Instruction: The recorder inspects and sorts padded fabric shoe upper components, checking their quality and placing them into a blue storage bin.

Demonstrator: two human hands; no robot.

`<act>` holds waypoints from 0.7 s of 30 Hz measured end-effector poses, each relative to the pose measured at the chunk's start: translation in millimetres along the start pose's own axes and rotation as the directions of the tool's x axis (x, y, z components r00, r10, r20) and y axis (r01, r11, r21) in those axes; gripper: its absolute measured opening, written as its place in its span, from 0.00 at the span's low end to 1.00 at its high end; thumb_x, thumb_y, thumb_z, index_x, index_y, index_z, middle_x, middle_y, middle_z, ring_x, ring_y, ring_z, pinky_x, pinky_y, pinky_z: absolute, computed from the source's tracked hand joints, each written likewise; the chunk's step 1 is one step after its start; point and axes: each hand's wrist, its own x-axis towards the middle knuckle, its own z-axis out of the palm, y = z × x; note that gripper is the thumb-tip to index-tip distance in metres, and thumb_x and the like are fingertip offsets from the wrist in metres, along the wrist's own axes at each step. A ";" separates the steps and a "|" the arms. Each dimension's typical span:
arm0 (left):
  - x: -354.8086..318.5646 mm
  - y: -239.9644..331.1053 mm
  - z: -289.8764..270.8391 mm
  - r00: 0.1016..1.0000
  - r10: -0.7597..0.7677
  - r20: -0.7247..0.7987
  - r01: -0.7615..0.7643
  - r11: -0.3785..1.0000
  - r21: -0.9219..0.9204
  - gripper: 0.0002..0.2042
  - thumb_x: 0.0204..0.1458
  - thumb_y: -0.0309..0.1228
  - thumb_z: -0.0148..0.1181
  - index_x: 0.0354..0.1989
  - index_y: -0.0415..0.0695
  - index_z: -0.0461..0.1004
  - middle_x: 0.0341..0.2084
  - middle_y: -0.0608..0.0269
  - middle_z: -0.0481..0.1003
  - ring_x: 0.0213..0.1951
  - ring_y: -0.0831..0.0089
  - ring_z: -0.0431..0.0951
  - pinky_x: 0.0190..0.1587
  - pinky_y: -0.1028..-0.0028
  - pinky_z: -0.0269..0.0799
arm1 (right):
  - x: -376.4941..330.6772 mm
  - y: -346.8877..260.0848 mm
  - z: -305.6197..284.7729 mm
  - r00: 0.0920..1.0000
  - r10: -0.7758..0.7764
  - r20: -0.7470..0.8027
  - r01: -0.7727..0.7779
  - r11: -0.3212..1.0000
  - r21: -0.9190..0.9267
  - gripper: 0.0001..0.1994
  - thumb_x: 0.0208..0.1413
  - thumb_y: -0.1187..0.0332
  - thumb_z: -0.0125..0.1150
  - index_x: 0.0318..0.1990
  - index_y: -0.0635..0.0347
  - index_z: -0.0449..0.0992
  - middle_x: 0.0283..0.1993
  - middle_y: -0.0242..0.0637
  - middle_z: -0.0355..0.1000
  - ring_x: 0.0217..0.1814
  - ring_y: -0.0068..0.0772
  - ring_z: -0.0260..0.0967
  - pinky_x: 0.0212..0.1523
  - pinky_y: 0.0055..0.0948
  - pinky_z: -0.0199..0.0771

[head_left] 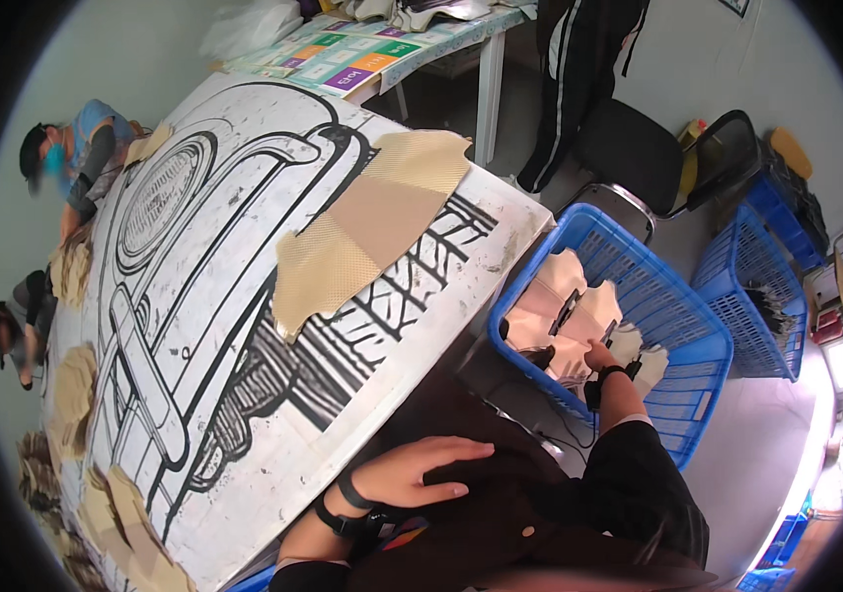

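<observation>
My left hand (417,474) is held over my lap beside the table's near edge, empty, with thumb and fingers stretched apart. Out to the right, my right hand (601,357) reaches into a blue plastic basket (683,340) and grips the edge of a pink cut piece (572,321); some of its fingers are hidden. Stacked pink and pale pieces with curved, notched outlines fill the basket's left part, with dark bits between them. A tan, textured cut sheet (374,227) with a smoother middle band lies flat on the table, apart from both hands.
The white table (234,385) bears bold black drawings. More tan pieces (125,523) lie along its left side, where two people (86,163) work. Behind stand a second table (362,59), a person in dark trousers (565,89), a black chair (629,158) and another blue basket (752,286).
</observation>
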 end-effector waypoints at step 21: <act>-115.6 44.9 -5.1 0.826 -0.212 -0.523 0.559 0.181 0.809 0.25 0.50 0.30 0.57 0.58 0.39 0.63 0.60 0.38 0.59 0.62 0.35 0.57 0.61 0.39 0.50 | 70.1 61.4 -21.1 0.819 0.367 0.441 -0.531 0.195 0.824 0.44 0.46 0.50 0.68 0.68 0.51 0.51 0.72 0.45 0.39 0.69 0.55 0.45 0.65 0.57 0.44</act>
